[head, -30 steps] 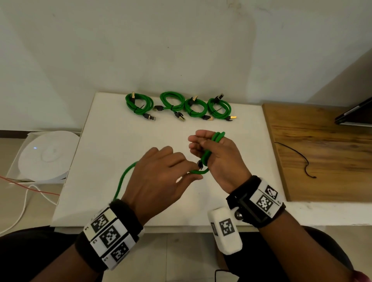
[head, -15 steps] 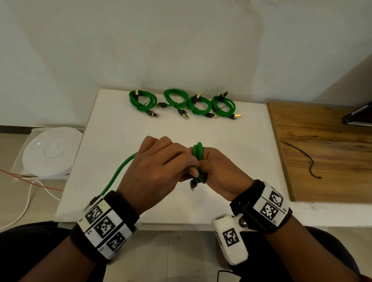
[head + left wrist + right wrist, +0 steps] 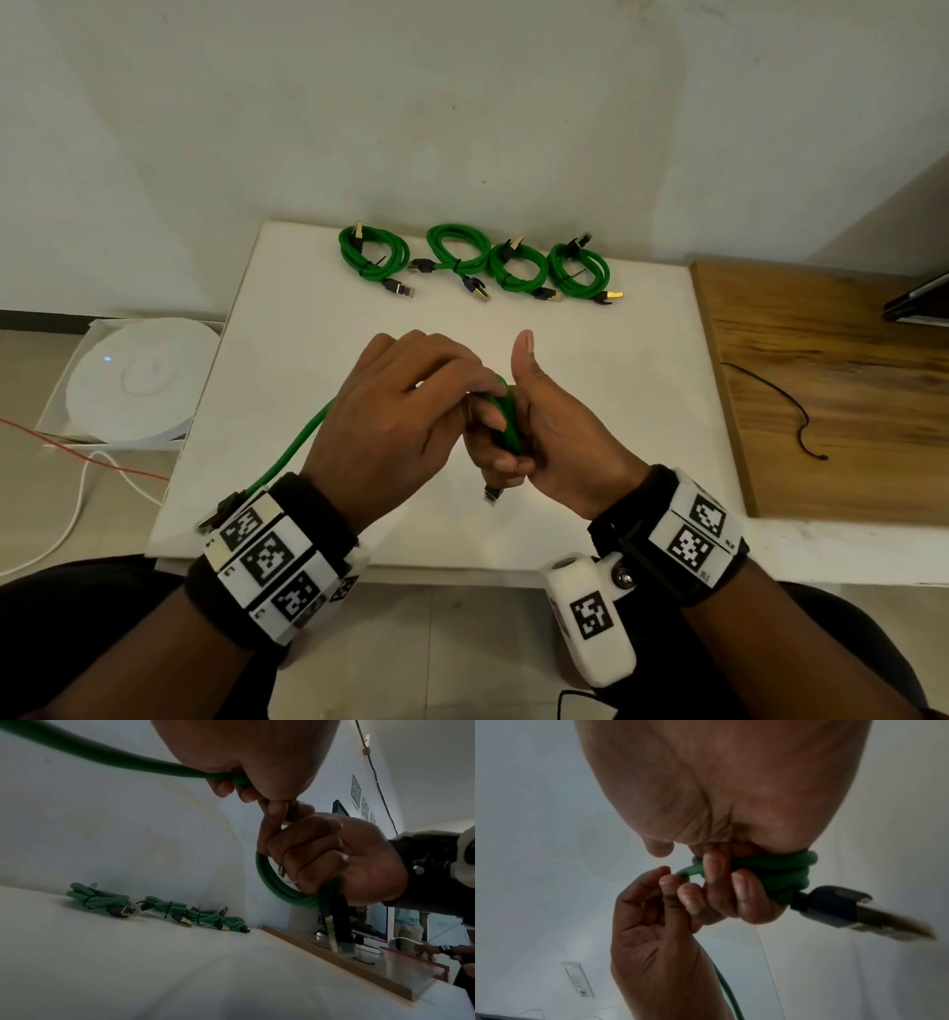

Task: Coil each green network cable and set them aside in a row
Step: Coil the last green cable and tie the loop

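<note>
- Our right hand [image 3: 552, 437] curls round the wound loops of the green cable [image 3: 506, 421], thumb up; our left hand [image 3: 395, 411] pinches the free run just beside it, above the bench [image 3: 590, 370].
- Risk, as we judge it: loosening the right fingers would let the springy loops open, and the dangling plug [image 3: 492, 494] could snag.
- The loose tail [image 3: 298, 452] trailing back past our left wrist may drag or kink.
- Four tied coils [image 3: 475, 259] lie beyond our hands.
- The only container, a shallow white box [image 3: 72, 360] off our left hand, holds a round white device [image 3: 138, 380].

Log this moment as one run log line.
right hand: holds cable coil | left hand: feeds loose cable | four coils rowed
</note>
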